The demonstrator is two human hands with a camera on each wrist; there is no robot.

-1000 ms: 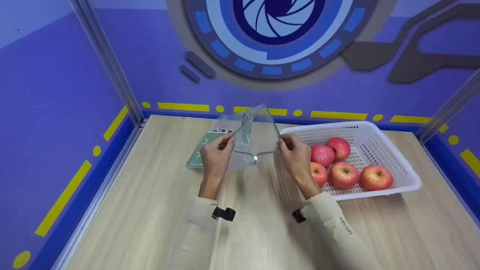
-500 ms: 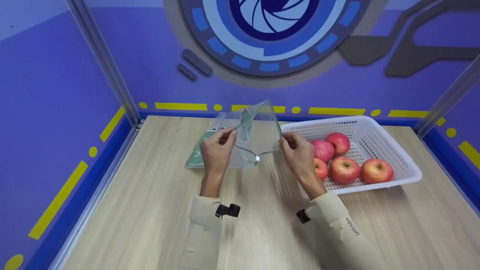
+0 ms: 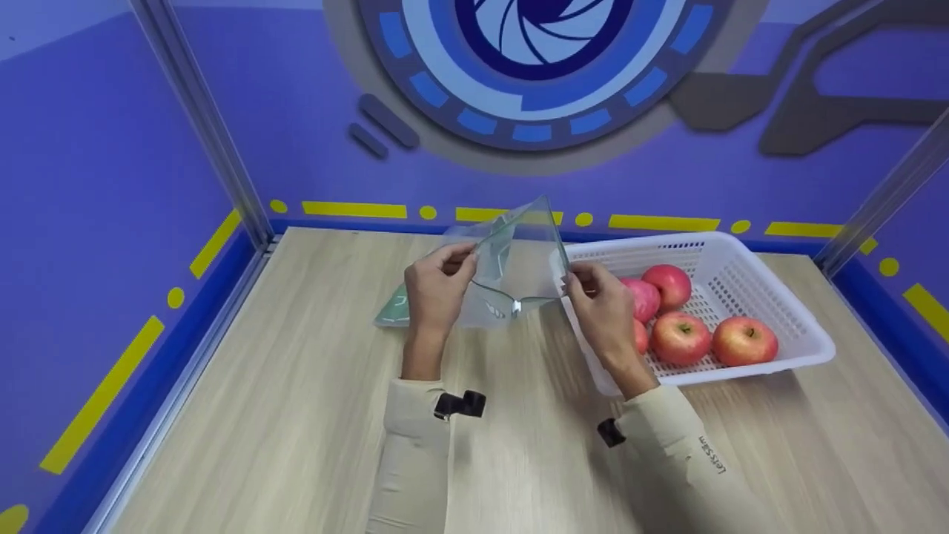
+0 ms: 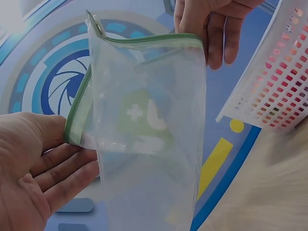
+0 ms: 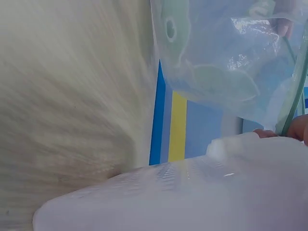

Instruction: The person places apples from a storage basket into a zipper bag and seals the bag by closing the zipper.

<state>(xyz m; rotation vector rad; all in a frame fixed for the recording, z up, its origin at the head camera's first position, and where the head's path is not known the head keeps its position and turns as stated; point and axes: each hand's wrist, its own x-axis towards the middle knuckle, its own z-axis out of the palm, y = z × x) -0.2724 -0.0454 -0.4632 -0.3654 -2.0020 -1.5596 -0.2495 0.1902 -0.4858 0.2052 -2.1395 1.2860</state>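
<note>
A clear plastic zipper bag (image 3: 530,252) with a green-edged mouth is spread between both hands. My left hand (image 3: 439,285) pinches the left side of its mouth between thumb and fingers. On the other side, my right hand (image 3: 604,311) pinches the rim close to the white basket. The zipper slider (image 3: 517,305) hangs at the near corner of the gaping mouth. In the left wrist view the bag (image 4: 149,144) shows a green print with a white cross, and no contents show inside. The bag's green printed lower end (image 3: 393,310) lies toward the table's left, partly hidden by my left hand.
A white perforated basket (image 3: 797,326) stands on the right, holding several red apples (image 3: 680,338); my right forearm overlaps its near left corner. Blue panel walls (image 3: 311,111) and metal corner posts (image 3: 204,119) enclose the wooden table (image 3: 296,386).
Both hands have shifted slightly to the right with the bag, its mouth still held apart. The right hand now covers more of the leftmost apples. The head view has tilted a little.
</note>
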